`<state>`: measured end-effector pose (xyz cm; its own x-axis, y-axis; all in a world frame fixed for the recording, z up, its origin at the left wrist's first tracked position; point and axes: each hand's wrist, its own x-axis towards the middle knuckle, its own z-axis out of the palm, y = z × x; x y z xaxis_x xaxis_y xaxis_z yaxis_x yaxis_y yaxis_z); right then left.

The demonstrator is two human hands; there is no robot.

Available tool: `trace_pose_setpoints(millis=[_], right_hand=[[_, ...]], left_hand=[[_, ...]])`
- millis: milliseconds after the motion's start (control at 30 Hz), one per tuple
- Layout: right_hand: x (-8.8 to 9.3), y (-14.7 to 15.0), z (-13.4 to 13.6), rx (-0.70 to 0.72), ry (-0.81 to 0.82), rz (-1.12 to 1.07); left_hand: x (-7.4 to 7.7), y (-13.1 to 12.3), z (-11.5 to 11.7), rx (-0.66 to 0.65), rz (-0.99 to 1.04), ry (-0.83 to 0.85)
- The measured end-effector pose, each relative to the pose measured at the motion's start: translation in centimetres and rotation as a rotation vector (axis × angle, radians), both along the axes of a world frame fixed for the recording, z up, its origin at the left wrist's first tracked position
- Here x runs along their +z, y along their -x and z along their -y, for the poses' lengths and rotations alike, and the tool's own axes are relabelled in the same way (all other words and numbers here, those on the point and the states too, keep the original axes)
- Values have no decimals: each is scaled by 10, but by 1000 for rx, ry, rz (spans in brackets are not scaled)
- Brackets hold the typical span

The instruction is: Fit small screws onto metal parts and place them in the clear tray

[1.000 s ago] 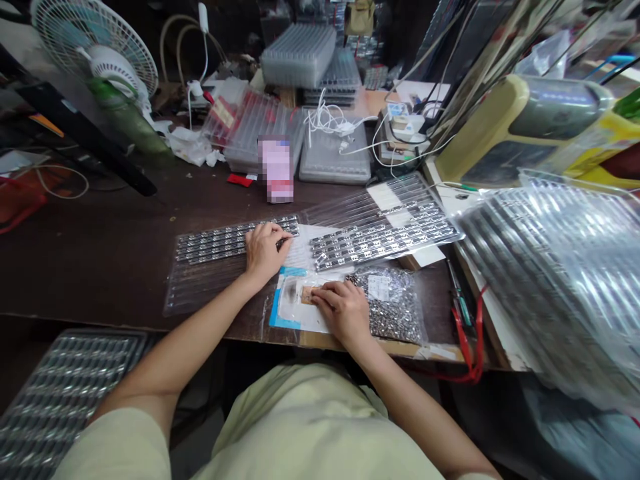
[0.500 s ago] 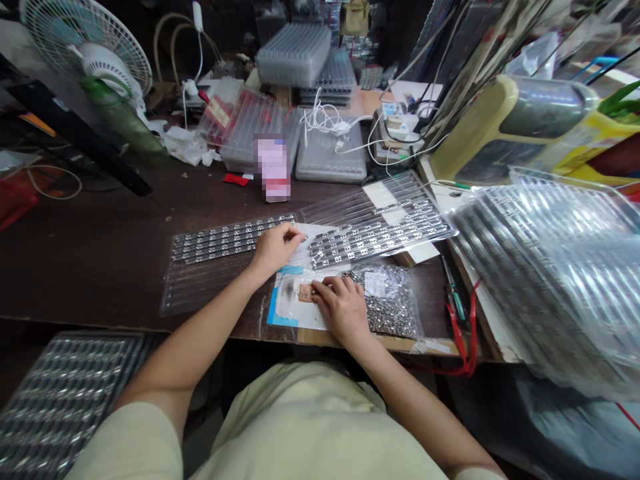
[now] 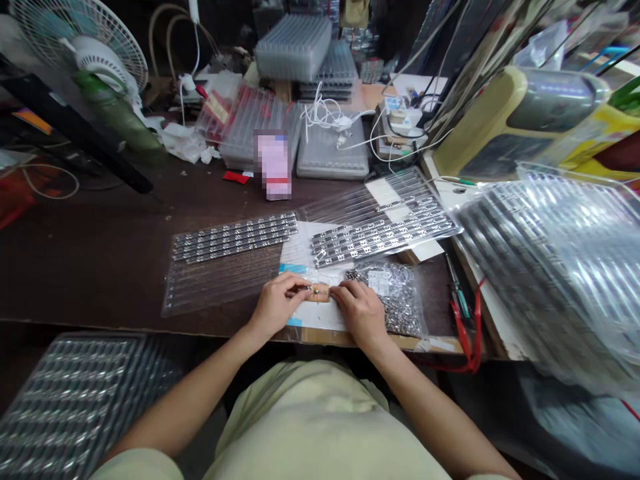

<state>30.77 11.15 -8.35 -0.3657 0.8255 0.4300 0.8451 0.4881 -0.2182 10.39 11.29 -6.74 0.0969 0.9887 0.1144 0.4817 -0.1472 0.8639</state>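
Note:
My left hand (image 3: 279, 303) is closed in a pinch on a small shiny metal piece at the left end of a small brown block (image 3: 321, 293). At the block's right end, the fingers of my right hand (image 3: 362, 311) are pressed together; what they hold, if anything, is hidden. A tiny part sits on top of the block. Under it lies a white sheet (image 3: 325, 317). Beside my right hand is a clear bag of small metal parts (image 3: 403, 307). Beyond my hands lie a left tray (image 3: 215, 290) and a right tray (image 3: 345, 208), both with rows of dark strips carrying shiny pieces.
Stacked clear trays (image 3: 555, 280) lean at the right edge, near a green-handled screwdriver (image 3: 457, 297) and red cord (image 3: 473, 347). A phone (image 3: 277, 167), white cables (image 3: 325, 117) and a fan (image 3: 95, 50) stand at the back. More filled trays (image 3: 65, 400) are at lower left.
My left hand has come down and toward me from the trays to the brown block. My right hand and the block have moved slightly to the right.

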Motion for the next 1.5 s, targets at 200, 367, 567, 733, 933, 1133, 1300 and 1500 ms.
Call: trace_pose_setpoints(millis=[200,367,567,733,933,1133,1300,1500], right_hand=[[-1,-2,-3,-22,33,-213],[0,-3,-1,-12,74,-265],[5,0,-4,7,130,-332],[9,14,-7,-24,184,-278],[11,31,-8,16,157,-179],[10,17,-6,26,110,0],[3,-4,2,104,75,94],[0,-3,7,33,30,23]], left_hand=[[-4,-8,1,-61,-177,-173],[-8,-11,2,-59,-281,-202],[-6,-12,1,-65,-328,-207],[-3,-11,1,-56,-231,-193],[-4,-4,-1,149,24,-141],[-4,-4,-2,162,59,-97],[1,-7,-6,114,41,-63],[4,-26,-5,-44,-143,-157]])
